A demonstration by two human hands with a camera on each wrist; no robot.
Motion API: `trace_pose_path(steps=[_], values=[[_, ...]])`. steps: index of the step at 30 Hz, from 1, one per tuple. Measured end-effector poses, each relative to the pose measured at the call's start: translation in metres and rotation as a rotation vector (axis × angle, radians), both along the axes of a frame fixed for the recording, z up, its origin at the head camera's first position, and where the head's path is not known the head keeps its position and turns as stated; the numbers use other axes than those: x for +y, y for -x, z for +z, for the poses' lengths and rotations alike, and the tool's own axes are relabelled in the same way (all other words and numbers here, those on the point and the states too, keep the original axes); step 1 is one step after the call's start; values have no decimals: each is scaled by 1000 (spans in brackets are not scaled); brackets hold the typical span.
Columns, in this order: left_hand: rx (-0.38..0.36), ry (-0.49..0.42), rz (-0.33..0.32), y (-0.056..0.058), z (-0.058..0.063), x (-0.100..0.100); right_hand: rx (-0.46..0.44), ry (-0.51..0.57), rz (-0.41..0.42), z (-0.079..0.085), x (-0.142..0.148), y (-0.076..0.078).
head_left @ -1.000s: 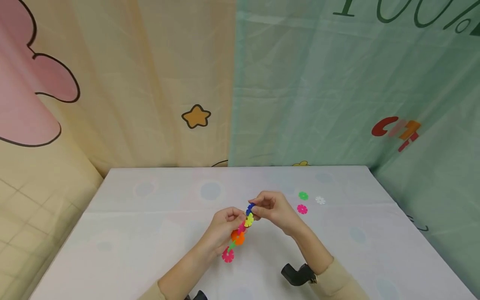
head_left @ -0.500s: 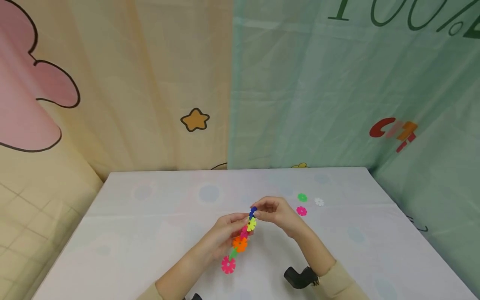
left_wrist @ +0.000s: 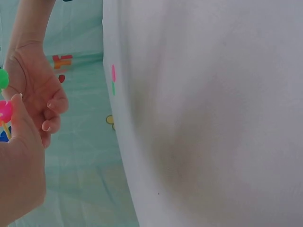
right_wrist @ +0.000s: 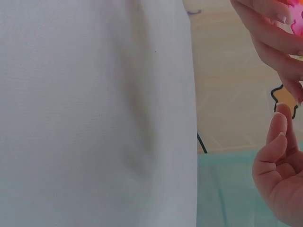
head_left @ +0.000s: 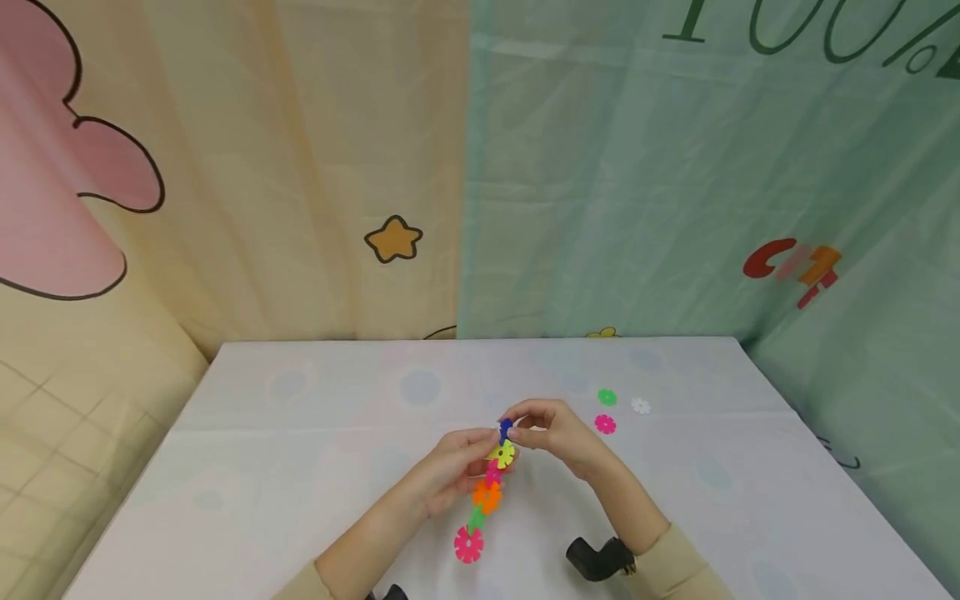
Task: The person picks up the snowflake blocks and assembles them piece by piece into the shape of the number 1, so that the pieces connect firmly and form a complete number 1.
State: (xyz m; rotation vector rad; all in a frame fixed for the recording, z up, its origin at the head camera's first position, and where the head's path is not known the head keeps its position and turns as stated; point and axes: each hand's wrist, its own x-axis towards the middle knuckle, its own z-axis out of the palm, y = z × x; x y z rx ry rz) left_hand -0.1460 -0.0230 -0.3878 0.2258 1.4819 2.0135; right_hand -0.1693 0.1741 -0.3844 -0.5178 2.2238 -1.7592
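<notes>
A chain of snowflake discs hangs above the table between my hands. From its upper end run a blue disc [head_left: 506,430], a yellow disc [head_left: 502,454], a small pink disc, an orange disc [head_left: 487,497], a green disc [head_left: 477,520] and a pink end disc [head_left: 468,545]. My left hand [head_left: 448,471] pinches the chain around the yellow disc, some fingers behind it. With thumb and fingertips, my right hand [head_left: 555,432] pinches the blue disc. Only part of the chain, including a pink disc [left_wrist: 5,111], shows at the edge of the left wrist view.
Loose on the white-covered table [head_left: 300,467], right of my hands, lie a green disc [head_left: 607,397], a pink disc [head_left: 605,424] and a white disc [head_left: 641,406]. A black wrist mount [head_left: 600,559] sits by the right sleeve. Printed curtains [head_left: 600,183] stand behind the table.
The chain's lower end has swung down and to the right, so it hangs straighter. Both hands have come slightly lower in the head view, still holding the chain.
</notes>
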Motion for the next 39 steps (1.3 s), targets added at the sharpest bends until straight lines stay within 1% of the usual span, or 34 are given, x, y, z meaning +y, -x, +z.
trace_pose_path(steps=[9, 12, 20, 26, 29, 35, 39], values=[[-55, -20, 13, 1, 1, 1, -16, 6, 19, -3, -2, -1], [-51, -16, 7, 1, 0, 1, -13, 2, 24, -5, -2, 0], [0, 40, 35, 3, -1, 2, -13, -6, 27, -6, -1, 1], [59, 47, 41, 3, -4, 3, -20, -3, 29, -6, 3, 3], [83, 63, 69, 2, -3, 2, -39, 9, 4, -6, 7, 4], [120, 133, 146, 2, -1, 0, -66, 5, -54, -7, 20, 7], [156, 148, 173, 2, 0, -1, -78, -5, -88, -6, 30, 7]])
